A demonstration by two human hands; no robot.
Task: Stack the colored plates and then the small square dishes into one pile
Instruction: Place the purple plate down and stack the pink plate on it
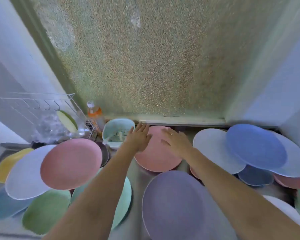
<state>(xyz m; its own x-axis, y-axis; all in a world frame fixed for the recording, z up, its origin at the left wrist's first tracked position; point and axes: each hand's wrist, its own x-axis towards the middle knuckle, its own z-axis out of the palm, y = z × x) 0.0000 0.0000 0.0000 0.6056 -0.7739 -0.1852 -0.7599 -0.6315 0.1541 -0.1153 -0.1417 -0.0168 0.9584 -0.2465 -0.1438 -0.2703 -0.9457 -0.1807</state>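
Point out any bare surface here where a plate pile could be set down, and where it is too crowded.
Bare metal shows only in a strip between the mint plate and the purple plate, partly under the left forearm. Left is crowded: pink plate, white plate, green plate overlap. Right too: blue plate lies on pale plates. Both hands, left hand and right hand, hover at the central pink plate.

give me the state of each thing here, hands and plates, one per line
left hand: open, fingers straight, over pink plate's left edge
right hand: open, over the same plate
round pink plate between the hands: lying flat, not lifted
round purple plate nearest the camera: flat, untouched
round blue plate at right: atop pale plates
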